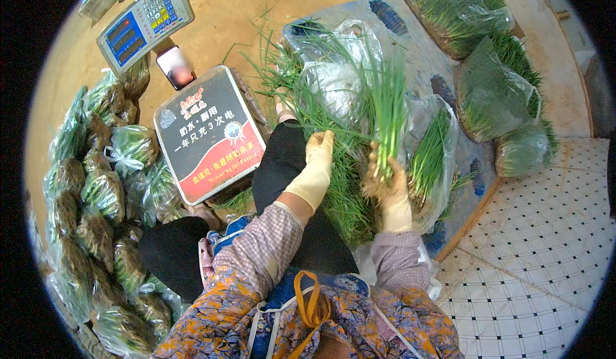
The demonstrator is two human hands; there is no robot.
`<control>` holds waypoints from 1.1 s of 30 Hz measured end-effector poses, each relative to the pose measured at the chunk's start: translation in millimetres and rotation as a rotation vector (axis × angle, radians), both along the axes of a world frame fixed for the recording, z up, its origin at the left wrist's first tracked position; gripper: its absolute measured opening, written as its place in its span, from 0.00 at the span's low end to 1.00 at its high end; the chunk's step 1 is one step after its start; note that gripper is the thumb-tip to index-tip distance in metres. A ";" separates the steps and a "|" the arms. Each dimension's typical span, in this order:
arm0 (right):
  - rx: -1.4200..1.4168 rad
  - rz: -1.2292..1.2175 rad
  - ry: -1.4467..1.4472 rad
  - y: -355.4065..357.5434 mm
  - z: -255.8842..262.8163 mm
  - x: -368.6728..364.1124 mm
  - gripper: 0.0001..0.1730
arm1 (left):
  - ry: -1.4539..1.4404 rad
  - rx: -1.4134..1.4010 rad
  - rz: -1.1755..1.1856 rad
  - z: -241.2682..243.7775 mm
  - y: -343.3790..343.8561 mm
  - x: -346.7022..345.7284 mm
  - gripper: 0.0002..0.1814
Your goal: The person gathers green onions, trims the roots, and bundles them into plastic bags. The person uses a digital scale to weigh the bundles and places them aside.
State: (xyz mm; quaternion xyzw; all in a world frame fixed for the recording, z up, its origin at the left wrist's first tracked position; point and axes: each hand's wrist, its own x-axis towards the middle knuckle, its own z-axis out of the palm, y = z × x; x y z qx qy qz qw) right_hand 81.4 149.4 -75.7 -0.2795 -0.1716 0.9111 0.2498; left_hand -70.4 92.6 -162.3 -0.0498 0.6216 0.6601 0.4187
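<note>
My right hand, in a cream rubber glove, grips a bunch of scallions near its root end. The roots hang towards me and the green leaves point away. My left hand, gloved alike, has its fingers pinched together left of the bunch, on what looks like a thin green leaf stretching towards it. Beneath both hands lies a loose heap of scallions. Right of my right hand, more scallions rest in an open clear plastic bag.
An electronic scale platform stands left, its display panel behind and a phone between. Bagged scallions crowd the far left. Large bagged bundles line the right, beyond a blue-grey sheet. Patterned tiles lie lower right.
</note>
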 end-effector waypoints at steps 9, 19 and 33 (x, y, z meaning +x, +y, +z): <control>0.157 -0.295 -0.129 134.8 -2.6 -105.6 0.24 | 0.087 -0.080 -0.273 17.1 3.9 2.5 0.25; 0.733 -0.408 -1.584 85.0 -137.9 129.4 0.18 | -0.007 -0.040 -0.440 32.0 5.8 21.0 0.24; 0.350 0.206 -1.932 88.6 -125.3 173.6 0.40 | 0.014 -0.108 -0.568 46.1 11.9 35.7 0.23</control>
